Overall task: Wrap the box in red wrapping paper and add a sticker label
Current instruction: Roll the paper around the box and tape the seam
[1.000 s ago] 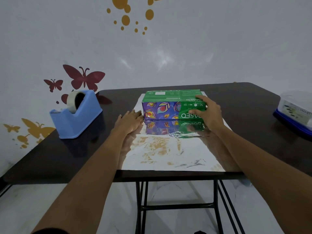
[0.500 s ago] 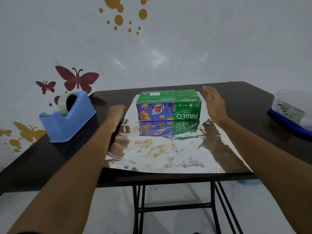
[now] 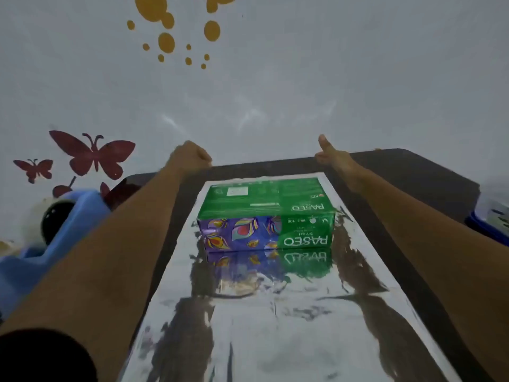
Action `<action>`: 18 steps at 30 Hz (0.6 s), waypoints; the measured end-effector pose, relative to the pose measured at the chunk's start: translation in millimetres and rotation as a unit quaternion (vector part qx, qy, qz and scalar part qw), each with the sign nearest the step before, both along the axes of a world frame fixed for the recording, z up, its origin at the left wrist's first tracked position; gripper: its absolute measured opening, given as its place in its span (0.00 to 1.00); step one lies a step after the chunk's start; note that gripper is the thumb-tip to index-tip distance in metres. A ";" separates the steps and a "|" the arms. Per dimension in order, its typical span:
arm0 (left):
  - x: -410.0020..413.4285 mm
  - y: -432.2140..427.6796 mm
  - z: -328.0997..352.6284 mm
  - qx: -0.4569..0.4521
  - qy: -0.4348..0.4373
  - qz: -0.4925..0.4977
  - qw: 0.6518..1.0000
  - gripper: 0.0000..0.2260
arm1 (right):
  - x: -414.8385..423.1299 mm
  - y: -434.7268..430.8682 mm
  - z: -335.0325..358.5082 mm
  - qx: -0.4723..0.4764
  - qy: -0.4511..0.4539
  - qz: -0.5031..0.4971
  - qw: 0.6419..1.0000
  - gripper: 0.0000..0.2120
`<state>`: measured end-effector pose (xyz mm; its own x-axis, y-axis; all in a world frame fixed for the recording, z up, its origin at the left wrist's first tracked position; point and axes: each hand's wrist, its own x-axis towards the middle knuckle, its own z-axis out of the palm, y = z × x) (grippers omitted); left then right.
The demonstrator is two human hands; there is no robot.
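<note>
The green and purple tissue box (image 3: 265, 216) lies on a sheet of wrapping paper (image 3: 275, 312), whose shiny silver side faces up and mirrors the box and my arms. Both of my arms stretch past the box to the table's far edge. My left hand (image 3: 190, 157) is curled into a fist just beyond the paper's far left corner. My right hand (image 3: 332, 157) sits by the far right corner with its thumb raised and its fingers hidden. No paper shows in either hand. No sticker label is in view.
A blue tape dispenser (image 3: 55, 238) with a roll of tape stands at the left, partly behind my left forearm. A lidded plastic container (image 3: 491, 216) sits at the right edge of the dark table (image 3: 413, 172). The wall rises just behind the table.
Both hands left the box's sides and reached forward to the far edge of the paper. The camera moved closer and lower over the table.
</note>
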<state>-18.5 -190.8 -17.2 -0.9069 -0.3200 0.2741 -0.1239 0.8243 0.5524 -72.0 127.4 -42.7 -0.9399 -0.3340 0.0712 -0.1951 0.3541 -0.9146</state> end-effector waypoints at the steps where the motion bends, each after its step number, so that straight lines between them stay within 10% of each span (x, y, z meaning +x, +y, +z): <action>1: -7.7 -2.2 -8.0 -0.008 -0.018 -0.013 1.000 0.11 | -6.4 -0.3 -2.3 0.017 -0.008 0.008 1.000 0.34; 12: -85.4 -31.9 -49.9 -0.123 -0.262 -0.082 0.954 0.22 | -69.6 -17.7 -4.7 0.185 -0.060 0.099 0.976 0.32; 18: -95.1 -22.6 -52.6 -0.222 -0.245 -0.068 0.941 0.20 | -86.5 -11.9 -27.9 0.273 -0.030 0.058 0.960 0.46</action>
<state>-113.7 -213.4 -69.9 -0.9838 -0.1433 -0.1079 -0.1498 0.9872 0.0546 -158.5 115.5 -70.6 -0.8908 -0.4094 -0.1973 -0.2158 0.7631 -0.6092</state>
